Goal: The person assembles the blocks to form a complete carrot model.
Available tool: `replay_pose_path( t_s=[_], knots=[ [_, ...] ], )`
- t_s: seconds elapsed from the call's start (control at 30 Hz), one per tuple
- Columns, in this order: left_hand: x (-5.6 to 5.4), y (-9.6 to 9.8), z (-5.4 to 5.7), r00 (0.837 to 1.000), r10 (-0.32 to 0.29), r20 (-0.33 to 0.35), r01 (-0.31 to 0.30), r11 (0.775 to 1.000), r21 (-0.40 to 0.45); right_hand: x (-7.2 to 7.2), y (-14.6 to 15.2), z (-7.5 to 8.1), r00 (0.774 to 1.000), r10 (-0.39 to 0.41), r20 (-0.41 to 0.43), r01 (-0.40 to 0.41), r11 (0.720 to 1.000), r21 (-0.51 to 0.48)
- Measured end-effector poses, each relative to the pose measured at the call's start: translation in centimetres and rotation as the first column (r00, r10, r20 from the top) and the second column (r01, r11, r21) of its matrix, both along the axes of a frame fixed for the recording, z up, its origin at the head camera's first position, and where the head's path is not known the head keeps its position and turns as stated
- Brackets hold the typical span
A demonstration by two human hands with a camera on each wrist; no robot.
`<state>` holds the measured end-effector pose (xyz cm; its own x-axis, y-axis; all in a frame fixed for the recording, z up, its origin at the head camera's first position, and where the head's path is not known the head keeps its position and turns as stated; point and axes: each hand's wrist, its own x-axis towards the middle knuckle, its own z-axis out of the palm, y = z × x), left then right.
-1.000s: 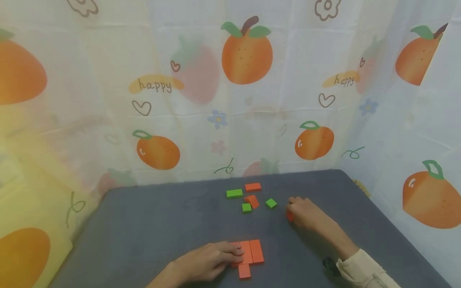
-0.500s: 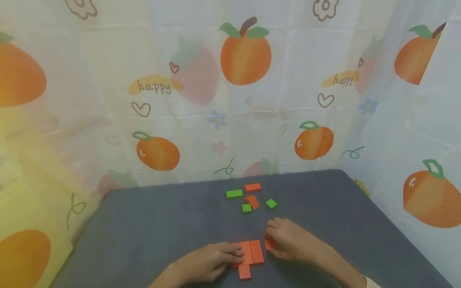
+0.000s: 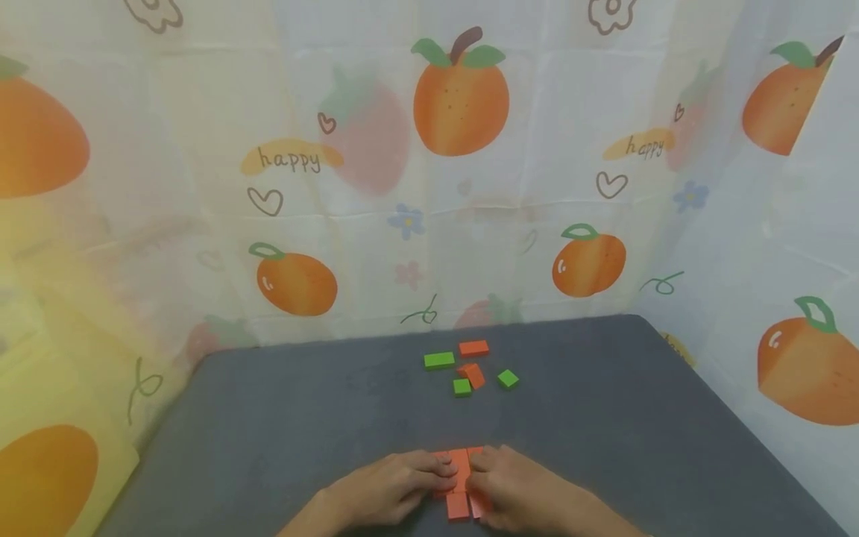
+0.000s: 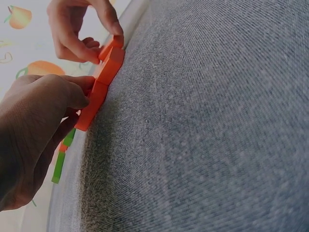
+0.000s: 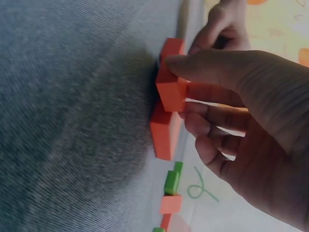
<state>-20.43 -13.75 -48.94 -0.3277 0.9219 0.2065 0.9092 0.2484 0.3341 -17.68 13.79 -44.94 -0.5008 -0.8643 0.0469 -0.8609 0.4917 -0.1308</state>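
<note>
In the head view several orange blocks [image 3: 459,471] lie side by side in a flat group near the table's front. A small square orange block [image 3: 458,507] sits against their near edge. My left hand [image 3: 396,481] holds the left side of the group, its fingertips over the leftmost block [image 4: 92,108]. Thumb and fingers of my right hand [image 3: 520,488] pinch another orange block [image 5: 171,92], just right of the small square one. That hand covers much of the group's right side in the head view.
Farther back lie an orange block [image 3: 473,348], a long green block [image 3: 439,361], a tilted orange block [image 3: 474,375] and two small green blocks, one [image 3: 461,387] left and one [image 3: 508,379] right. A fruit-print curtain [image 3: 376,246] stands behind the dark grey table [image 3: 282,418].
My right hand has carried its orange block leftward and toward me, from the table's right side to the group's near right edge. The left hand has stayed on the group.
</note>
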Motion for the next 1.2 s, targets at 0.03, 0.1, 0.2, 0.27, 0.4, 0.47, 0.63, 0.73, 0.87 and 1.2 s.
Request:
replay_pose_path(
  t_s=[0.03, 0.1, 0.2, 0.27, 0.4, 0.47, 0.63, 0.73, 0.87, 1.2],
  knots=[
    [0.0, 0.0, 0.0, 1.0, -0.001, 0.002, 0.001, 1.0, 0.003, 0.0, -0.1, -0.1, 1.0, -0.006, 0.008, 0.006, 1.0, 0.01],
    [0.0, 0.0, 0.0, 1.0, 0.0, 0.009, 0.0, 1.0, 0.007, 0.0, -0.2, -0.1, 0.999, -0.026, 0.036, 0.025, 0.999, 0.033],
    [0.0, 0.0, 0.0, 1.0, -0.001, 0.015, 0.0, 1.0, 0.01, -0.2, -0.2, 0.0, 0.996, -0.065, 0.068, 0.06, 0.996, 0.07],
    [0.1, 0.0, 0.0, 1.0, -0.002, 0.015, 0.001, 1.0, 0.011, -0.3, -0.3, 0.1, 0.99, -0.097, 0.101, 0.089, 0.992, 0.087],
    [0.1, 0.0, 0.0, 1.0, 0.0, 0.009, -0.001, 1.0, 0.009, -0.5, -0.4, 0.3, 0.982, -0.137, 0.131, 0.126, 0.988, 0.09],
    [0.1, 0.0, 0.0, 1.0, 0.002, 0.011, -0.002, 1.0, 0.006, -0.6, -0.4, 0.3, 0.981, -0.138, 0.133, 0.129, 0.989, 0.072],
    [0.0, 0.0, 0.0, 1.0, 0.004, 0.026, -0.004, 1.0, -0.003, -0.8, -0.3, 0.2, 0.981, -0.135, 0.139, 0.129, 0.99, 0.051],
    [0.0, 0.0, 0.1, 1.0, 0.006, 0.026, -0.006, 1.0, -0.007, -0.9, -0.3, 0.1, 0.981, -0.138, 0.137, 0.132, 0.99, 0.053],
    [0.0, 0.0, 0.0, 1.0, 0.01, 0.024, -0.01, 1.0, -0.01, -1.1, -0.1, 0.0, 0.987, -0.117, 0.114, 0.115, 0.993, 0.029],
    [-0.2, -0.1, 0.1, 1.0, 0.023, 0.013, -0.023, 0.999, -0.033, -6.6, 1.9, 2.1, 0.979, -0.189, -0.074, 0.181, 0.978, -0.108]
  ],
)
